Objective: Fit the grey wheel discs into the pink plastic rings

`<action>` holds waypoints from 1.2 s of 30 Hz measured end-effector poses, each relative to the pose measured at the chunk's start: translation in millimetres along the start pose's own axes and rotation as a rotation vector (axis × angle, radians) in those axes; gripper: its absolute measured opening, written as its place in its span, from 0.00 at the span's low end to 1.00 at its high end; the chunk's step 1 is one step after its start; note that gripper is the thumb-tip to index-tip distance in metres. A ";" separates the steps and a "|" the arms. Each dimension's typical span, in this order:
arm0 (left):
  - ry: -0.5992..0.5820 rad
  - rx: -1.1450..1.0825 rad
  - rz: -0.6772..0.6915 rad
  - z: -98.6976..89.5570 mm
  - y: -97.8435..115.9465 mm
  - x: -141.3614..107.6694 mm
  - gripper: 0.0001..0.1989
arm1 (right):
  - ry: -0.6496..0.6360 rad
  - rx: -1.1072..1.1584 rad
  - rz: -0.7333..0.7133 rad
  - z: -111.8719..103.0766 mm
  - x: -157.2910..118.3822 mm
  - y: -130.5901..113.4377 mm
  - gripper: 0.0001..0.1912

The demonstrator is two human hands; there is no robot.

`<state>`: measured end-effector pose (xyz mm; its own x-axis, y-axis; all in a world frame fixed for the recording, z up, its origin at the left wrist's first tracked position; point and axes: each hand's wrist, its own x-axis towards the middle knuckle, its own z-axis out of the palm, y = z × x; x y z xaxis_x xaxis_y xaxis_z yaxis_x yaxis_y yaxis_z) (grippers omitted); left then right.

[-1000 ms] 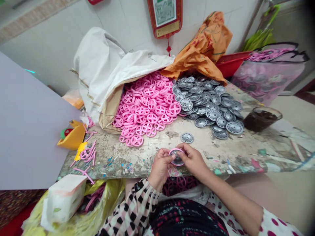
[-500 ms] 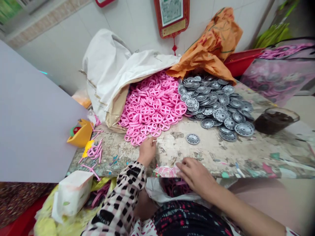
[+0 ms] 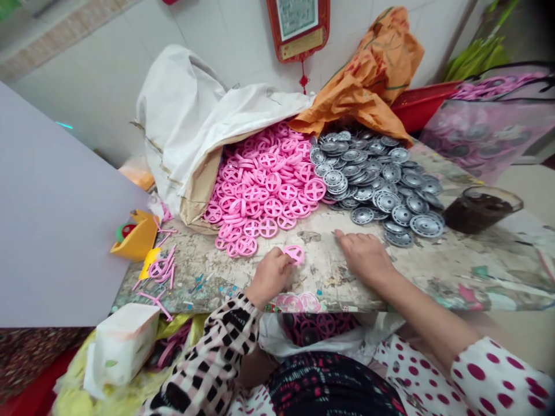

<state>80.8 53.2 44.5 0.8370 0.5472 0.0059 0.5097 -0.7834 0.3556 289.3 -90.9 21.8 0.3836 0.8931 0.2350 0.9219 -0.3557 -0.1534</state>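
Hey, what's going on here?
A person is working at a scarred workbench. Their left hand has its fingers on a single pink spoked ring, while their right hand lies flat on the bench, nearest a heap of grey ribbed discs. A large pile of pink spoked rings spreads from a white sack beside the discs.

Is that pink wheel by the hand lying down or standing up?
Lying down: the pink plastic wheel shows its cross spokes upward on the table, by the left hand.
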 end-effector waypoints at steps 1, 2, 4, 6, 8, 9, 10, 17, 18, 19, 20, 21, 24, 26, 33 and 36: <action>-0.022 -0.069 0.026 1.4 3.4 -7.3 0.08 | 0.033 0.041 0.057 -1.7 1.1 1.3 0.21; -0.033 -0.140 0.036 3.3 6.1 -13.5 0.07 | 0.069 0.109 0.112 -2.8 2.5 0.6 0.20; -0.007 -0.264 0.001 8.4 9.4 -22.0 0.10 | 0.123 0.317 0.192 -1.8 5.1 -8.3 0.19; 0.044 -0.342 -0.086 14.2 10.5 -24.9 0.15 | 0.121 0.559 0.221 4.1 7.2 -25.9 0.19; 0.077 -0.399 -0.167 19.0 10.5 -23.6 0.19 | 0.079 0.708 0.224 12.6 8.8 -47.7 0.18; 0.083 -0.426 -0.199 20.8 10.2 -22.0 0.20 | 0.056 0.714 0.211 16.7 9.4 -58.1 0.18; 0.087 -0.454 -0.227 22.0 9.7 -20.1 0.22 | 0.033 0.701 0.190 20.1 9.8 -67.4 0.18; 0.070 -0.447 -0.237 21.9 6.4 -10.8 0.26 | -0.066 0.482 0.072 21.3 4.3 -89.1 0.15; 0.065 -0.432 -0.224 21.8 7.0 -11.2 0.25 | -0.075 0.512 0.068 20.3 2.8 -88.1 0.15; 0.063 -0.434 -0.223 21.9 8.2 -12.2 0.25 | -0.086 0.560 0.073 19.4 1.1 -86.8 0.14; 0.066 -0.454 -0.227 22.2 9.7 -13.8 0.26 | -0.097 0.620 0.090 18.6 -0.8 -85.5 0.14; 0.068 -0.489 -0.232 22.6 11.5 -15.8 0.26 | -0.110 0.683 0.121 17.9 -3.0 -84.3 0.15; 0.068 -0.635 -0.258 24.5 16.7 -21.9 0.23 | -0.157 0.827 0.187 15.3 -11.4 -82.0 0.14; 0.063 -0.719 -0.267 26.0 18.6 -24.7 0.19 | -0.179 0.891 0.182 13.3 -17.2 -82.0 0.11; 0.068 -0.769 -0.215 28.2 21.8 -28.6 0.07 | -0.109 1.089 0.189 9.2 -23.8 -84.8 0.07; 0.052 -0.778 -0.221 22.7 24.9 -29.9 0.08 | -0.115 1.046 0.198 6.6 -24.5 -81.1 0.06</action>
<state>73.0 10.7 32.0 0.7131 0.6933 -0.1039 0.3618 -0.2370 0.9016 204.8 -82.1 22.1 0.4637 0.8854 0.0326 0.3196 -0.1328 -0.9382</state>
